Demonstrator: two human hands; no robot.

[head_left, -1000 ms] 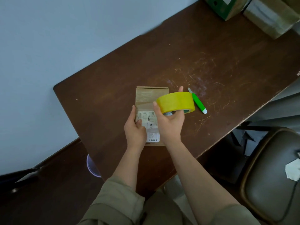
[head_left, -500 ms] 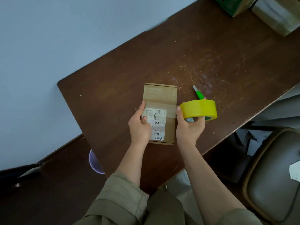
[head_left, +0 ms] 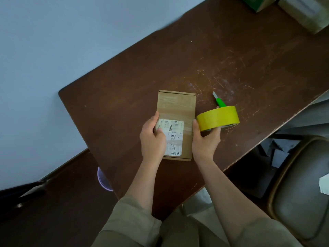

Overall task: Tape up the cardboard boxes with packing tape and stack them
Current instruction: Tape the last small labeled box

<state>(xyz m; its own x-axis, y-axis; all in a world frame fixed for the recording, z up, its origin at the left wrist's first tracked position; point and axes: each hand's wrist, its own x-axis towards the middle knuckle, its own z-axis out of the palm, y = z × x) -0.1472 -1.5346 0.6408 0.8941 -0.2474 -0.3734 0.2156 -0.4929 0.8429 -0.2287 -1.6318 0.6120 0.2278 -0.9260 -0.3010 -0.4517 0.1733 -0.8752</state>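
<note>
A small flat cardboard box with a white shipping label lies on the dark wooden table. My left hand holds the box's left edge, thumb lying across the label. My right hand grips a yellow roll of packing tape just off the box's right edge. A clear strip of tape runs from the roll across the box top towards my left hand.
A green utility knife lies behind the tape roll. Two more boxes sit at the table's far right corner, a green one and a taped one. A padded chair stands at the right, a purple bucket under the table.
My right hand has carried the tape roll from above the box to past its right edge, drawing tape across the top. My left hand stayed at the left edge.
</note>
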